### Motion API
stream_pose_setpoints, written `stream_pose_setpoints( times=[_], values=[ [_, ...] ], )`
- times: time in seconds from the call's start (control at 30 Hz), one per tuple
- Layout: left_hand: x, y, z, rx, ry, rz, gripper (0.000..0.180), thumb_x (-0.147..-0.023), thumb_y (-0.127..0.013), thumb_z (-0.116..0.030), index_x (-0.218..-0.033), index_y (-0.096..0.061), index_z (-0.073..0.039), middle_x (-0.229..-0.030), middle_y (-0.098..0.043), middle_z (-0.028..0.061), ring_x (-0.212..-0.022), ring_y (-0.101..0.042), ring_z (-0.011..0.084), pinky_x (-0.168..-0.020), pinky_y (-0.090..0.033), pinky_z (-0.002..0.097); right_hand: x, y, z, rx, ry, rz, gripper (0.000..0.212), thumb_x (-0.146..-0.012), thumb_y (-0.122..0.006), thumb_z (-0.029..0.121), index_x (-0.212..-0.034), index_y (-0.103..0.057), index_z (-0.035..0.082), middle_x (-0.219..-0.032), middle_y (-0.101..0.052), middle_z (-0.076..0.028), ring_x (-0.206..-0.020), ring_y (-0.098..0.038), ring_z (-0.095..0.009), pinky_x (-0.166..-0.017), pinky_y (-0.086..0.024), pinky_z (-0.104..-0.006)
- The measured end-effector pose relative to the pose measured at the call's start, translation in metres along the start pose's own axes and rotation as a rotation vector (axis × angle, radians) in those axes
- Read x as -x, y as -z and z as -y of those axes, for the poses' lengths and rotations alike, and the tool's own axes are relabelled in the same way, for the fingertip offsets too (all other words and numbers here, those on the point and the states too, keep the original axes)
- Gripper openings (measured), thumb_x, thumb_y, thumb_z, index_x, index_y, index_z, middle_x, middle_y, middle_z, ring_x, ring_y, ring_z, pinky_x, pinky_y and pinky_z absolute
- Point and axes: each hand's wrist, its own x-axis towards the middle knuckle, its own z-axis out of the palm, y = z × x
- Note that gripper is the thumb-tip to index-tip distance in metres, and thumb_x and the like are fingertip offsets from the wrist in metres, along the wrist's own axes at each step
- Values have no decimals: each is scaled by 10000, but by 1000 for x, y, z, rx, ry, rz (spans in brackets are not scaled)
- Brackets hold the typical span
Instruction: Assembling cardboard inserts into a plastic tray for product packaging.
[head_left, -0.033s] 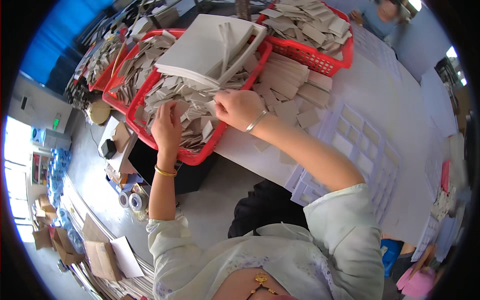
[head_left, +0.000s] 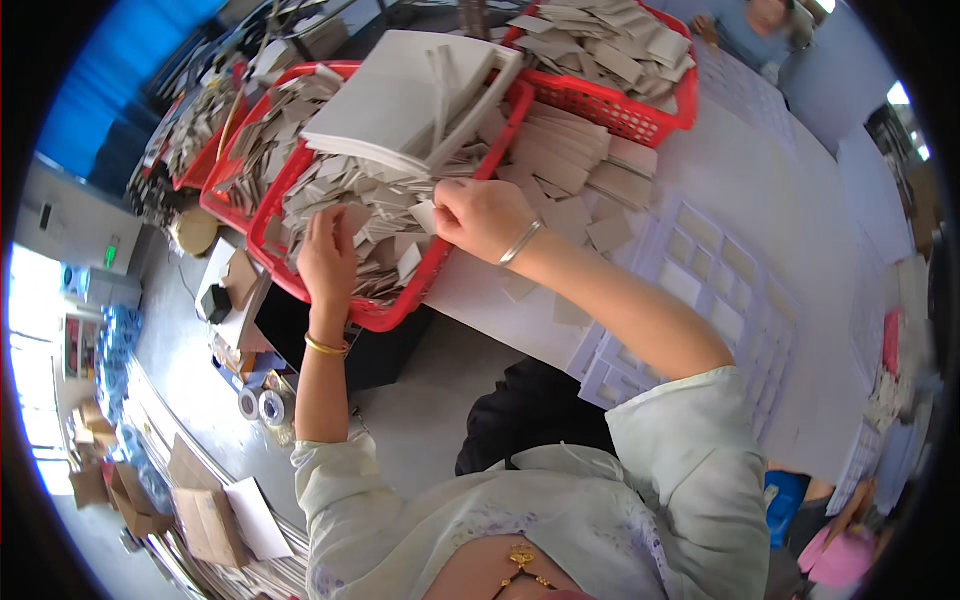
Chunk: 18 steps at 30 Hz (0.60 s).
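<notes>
Over a red plastic basket [head_left: 385, 318] filled with small grey cardboard pieces, my two hands work close together. My right hand [head_left: 487, 218] is closed in a pinch, with a small pale cardboard piece [head_left: 424, 216] sticking out from its fingertips. To its left, my left hand [head_left: 328, 262] has its fingers bent together beside another grey cardboard piece [head_left: 356, 216], which it seems to grip. A stack of large grey cardboard sheets [head_left: 385, 95] lies across the far part of the basket, with narrow strips [head_left: 440, 95] on top.
More red baskets of cardboard pieces stand at the left [head_left: 225, 205] and far right [head_left: 640, 122]. On the white table [head_left: 700, 150] lie stacked cards [head_left: 550, 150] and pale lattice frames [head_left: 700, 270]. Another person [head_left: 755, 40] sits at the far right. Tape rolls [head_left: 270, 407] sit lower left.
My right hand has shifted slightly right, and more of the cardboard piece at its fingertips shows. The whole view has moved a little; the left hand keeps its pose.
</notes>
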Motion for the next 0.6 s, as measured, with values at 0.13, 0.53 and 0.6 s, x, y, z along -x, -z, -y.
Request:
stream_pose_setpoints(
  times=[0.13,0.53,0.6],
  values=[
    [0,-3,8,15,8,5,141,-886,-574,-83,-1021,-606,-60,-865,-625,113,-702,-629,254,-590,-491,329,55,54,-39,-98,-34,-150,107,-761,-633,88,-807,-537,86,-696,-606,-62,-582,-606,-250,-526,-483,-355],
    [0,-58,-181,620,-414,249,195,-839,-581,75,-1010,-603,-17,-894,-608,100,-684,-623,152,-547,-515,240,285,244,-161,-35,-927,-340,116,-843,-585,44,-959,-588,52,-793,-664,-76,-644,-640,-139,-590,-504,-274],
    [5,-85,-225,775,-376,413,214,-821,-604,75,-1011,-604,-24,-899,-616,103,-690,-625,160,-543,-510,250,296,257,-175,-2,-956,-284,104,-841,-585,41,-942,-608,46,-797,-667,-71,-655,-630,-136,-608,-503,-273]
  ],
)
